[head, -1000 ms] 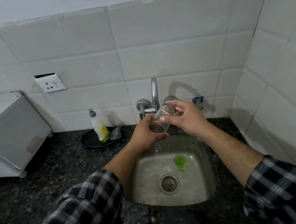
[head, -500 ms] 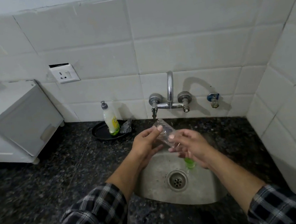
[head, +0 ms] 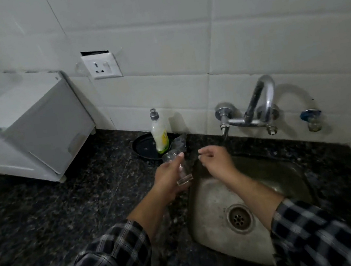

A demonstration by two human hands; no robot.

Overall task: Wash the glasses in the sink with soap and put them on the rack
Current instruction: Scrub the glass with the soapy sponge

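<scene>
My left hand (head: 169, 174) grips a clear glass (head: 177, 165) above the left rim of the steel sink (head: 209, 198); the glass is tilted, its mouth up and to the left. Just to the right of it, over the sink's back left corner, my right hand (head: 216, 161) hovers with loosely curled fingers and holds nothing. The green glass seen earlier in the sink is hidden behind my right forearm. A soap bottle (head: 159, 133) with yellow-green liquid stands on a black dish (head: 143, 147) at the back wall.
A chrome tap (head: 255, 109) juts from the tiled wall above the sink. A grey-white box-shaped unit (head: 32, 129) stands on the dark granite counter (head: 68, 217) at the left. A crumpled clear wrapper (head: 179, 142) lies by the soap bottle. A wall socket (head: 103, 66) sits above.
My right hand has let go of the clear glass. My left hand has carried it left, from under the tap to the sink's left rim. The view has swung left.
</scene>
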